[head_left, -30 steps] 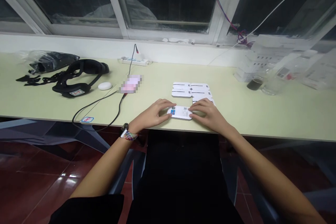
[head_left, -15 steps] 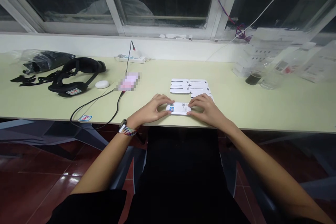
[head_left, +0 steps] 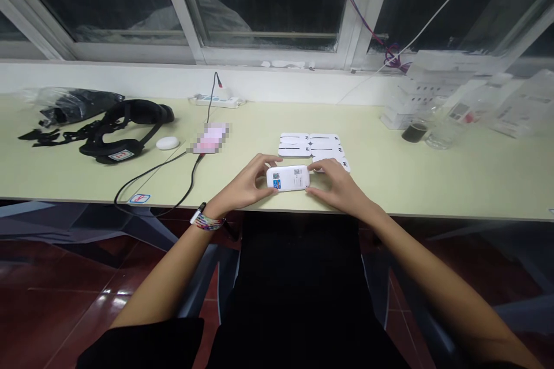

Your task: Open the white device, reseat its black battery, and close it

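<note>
Between my two hands is a white, flat, round-cornered device [head_left: 288,179] like a pocket Wi-Fi unit or power bank, with small printed codes and a blue sticker on the face toward me. My left hand [head_left: 249,184] pinches its left end between thumb and fingers. At the right end, my right hand [head_left: 340,184] grips it the same way. The device is tilted, with its labelled face turned up at me. Just beyond lie several similar white pieces [head_left: 295,149] in a block, each with a black line and a W-like mark; my right fingers partly cover the nearest one.
To the left are a black headset [head_left: 125,127], a white oval case [head_left: 167,143], a blurred-out phone [head_left: 210,138] on a black cable and a power strip [head_left: 219,101]. On the right stand a cup of dark liquid [head_left: 414,131], clear containers and white boxes [head_left: 433,83].
Both hands have tipped the device up toward me and shifted it slightly left, so more of its labelled face shows. The block of white pieces keeps its arrangement.
</note>
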Demonstrator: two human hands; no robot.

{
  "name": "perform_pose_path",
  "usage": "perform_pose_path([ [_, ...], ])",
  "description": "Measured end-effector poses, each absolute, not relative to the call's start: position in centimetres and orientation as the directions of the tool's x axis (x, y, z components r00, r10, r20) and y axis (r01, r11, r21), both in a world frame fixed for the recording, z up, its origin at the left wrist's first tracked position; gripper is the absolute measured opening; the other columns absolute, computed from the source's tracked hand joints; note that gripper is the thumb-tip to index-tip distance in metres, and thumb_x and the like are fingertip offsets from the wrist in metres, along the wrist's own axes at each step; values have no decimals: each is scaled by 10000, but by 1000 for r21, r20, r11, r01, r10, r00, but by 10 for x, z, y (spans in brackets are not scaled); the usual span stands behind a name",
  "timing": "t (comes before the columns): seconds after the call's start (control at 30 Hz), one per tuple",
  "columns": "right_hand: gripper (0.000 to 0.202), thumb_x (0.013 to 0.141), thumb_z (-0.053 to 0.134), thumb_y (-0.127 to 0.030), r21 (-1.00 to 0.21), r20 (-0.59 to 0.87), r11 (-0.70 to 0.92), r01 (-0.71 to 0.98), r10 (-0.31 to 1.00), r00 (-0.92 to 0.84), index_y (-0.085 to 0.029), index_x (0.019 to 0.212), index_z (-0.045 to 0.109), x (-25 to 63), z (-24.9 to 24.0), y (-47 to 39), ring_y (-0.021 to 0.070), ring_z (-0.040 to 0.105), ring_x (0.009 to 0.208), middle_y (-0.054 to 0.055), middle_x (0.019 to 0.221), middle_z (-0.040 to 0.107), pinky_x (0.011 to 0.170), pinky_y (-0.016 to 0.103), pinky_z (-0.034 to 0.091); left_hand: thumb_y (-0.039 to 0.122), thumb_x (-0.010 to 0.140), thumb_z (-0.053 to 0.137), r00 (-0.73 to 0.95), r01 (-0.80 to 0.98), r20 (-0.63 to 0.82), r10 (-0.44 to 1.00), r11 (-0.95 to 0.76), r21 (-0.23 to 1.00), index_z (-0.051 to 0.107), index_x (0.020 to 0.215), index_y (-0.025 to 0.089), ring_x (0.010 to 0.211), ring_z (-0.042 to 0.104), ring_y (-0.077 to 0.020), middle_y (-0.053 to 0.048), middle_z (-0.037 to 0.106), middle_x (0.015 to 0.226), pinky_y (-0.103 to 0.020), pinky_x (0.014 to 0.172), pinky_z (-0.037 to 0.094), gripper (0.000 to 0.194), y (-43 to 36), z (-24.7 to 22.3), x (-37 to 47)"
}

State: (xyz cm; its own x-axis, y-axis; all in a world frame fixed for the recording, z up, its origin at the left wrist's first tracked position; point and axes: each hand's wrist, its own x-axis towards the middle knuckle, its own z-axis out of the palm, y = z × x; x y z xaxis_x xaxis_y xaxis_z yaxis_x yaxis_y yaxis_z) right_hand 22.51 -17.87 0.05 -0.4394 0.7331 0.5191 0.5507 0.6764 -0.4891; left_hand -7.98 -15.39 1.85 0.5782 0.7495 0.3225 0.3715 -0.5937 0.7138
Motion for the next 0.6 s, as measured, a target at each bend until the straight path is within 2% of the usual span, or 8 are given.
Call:
perform_pose_path([
  [0.07,520,980,783,-357,-551,492,656,515,754,-435,-316,1461,588,226,1,-178,332,667,1208,90,1245,748,1038,538,547,317,977,764,575,344,313,756,-570,746,576,1461,278,1089,684,-237,-81,667,1273,-425,1011,587,520,-154,17,-80],
  [0.1,495,981,782,-352,-563,473,654,504,756,-452,-308,1443,609,227,1,-178,325,673,1169,83,1191,756,1005,521,558,318,983,759,585,341,303,752,-567,750,617,1411,267,1084,692,-238,-79,688,1239,-414,990,592,454,-154,17,-80],
  [0.2,173,1011,721,-289,-519,446,698,493,713,-540,-268,1183,724,227,1,-177,305,651,1059,74,1038,748,893,464,558,362,1004,753,624,332,315,715,-607,722,753,1227,251,1095,714,-250,-86,732,1203,-402,953,601,249,-153,17,-80],
  [0.27,72,1026,668,-232,-476,454,723,501,690,-564,-251,1065,725,226,2,-178,297,617,1033,77,1002,727,863,445,538,406,1014,759,641,319,335,690,-637,702,806,1215,267,1092,729,-257,-90,759,1188,-406,950,602,248,-154,19,-79],
  [0.4,96,1065,639,-264,-458,463,733,503,680,-569,-237,980,676,226,1,-179,281,559,979,71,938,657,821,422,507,459,1054,727,663,304,326,674,-640,705,849,1200,288,1048,748,-251,-79,798,1162,-393,934,589,256,-158,24,-77],
  [0.6,279,1084,643,-376,-484,455,744,461,664,-593,-251,845,572,227,0,-177,267,531,930,44,856,572,779,401,478,511,1076,685,655,357,291,697,-626,694,862,1071,252,876,703,-225,-65,773,965,-334,741,536,315,-159,28,-77],
])
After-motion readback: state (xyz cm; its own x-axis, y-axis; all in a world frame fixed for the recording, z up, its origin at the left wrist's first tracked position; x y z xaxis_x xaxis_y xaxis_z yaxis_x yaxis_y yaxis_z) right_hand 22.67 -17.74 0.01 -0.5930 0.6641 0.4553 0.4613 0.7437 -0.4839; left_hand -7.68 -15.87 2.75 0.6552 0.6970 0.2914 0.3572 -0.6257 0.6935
